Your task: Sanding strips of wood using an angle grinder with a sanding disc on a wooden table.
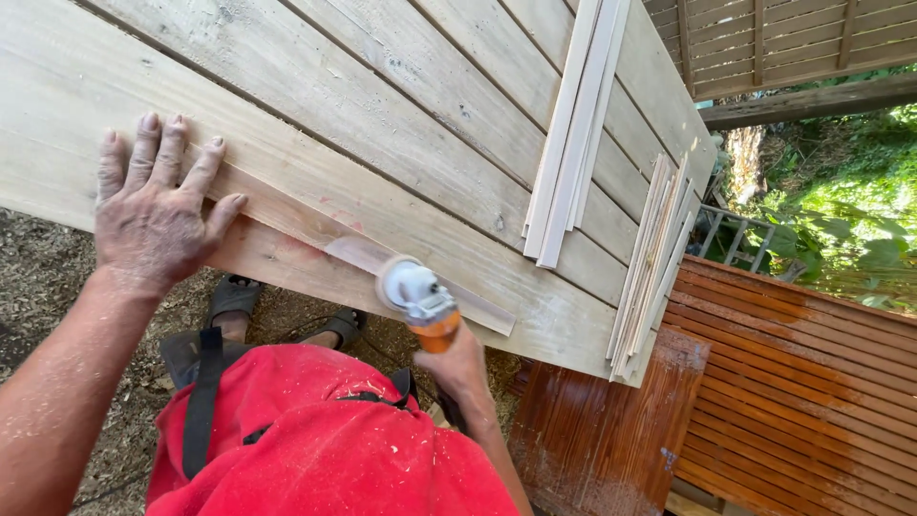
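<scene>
- Your left hand (153, 215) lay flat on the pale wooden panel (401, 124), fingers (143, 143) spread apart, palm pressing the near edge board. Nothing gripped.
- Below it, sawdust-covered ground (38, 277) and your sandalled feet (234, 296) showed under the panel's edge.
- You wore a red shirt (325, 440), flecked with wood dust, with a dark strap (202, 401) across it.
- A thin wood strip (420, 277) lay on the near board, running diagonally.
- Your right hand (463, 368) was clamped around the orange body of an angle grinder (420, 301). Its white disc sat on or just over the strip; contact can't be confirmed.
- Right of that, a bundle of pale slats (573, 134) lay on top of the panel.
- A second stack of thin slats (650, 277) sat at the panel's right end.
- Far right: reddish-brown stained slatted panels (802, 382), green foliage (850, 201) beyond.
</scene>
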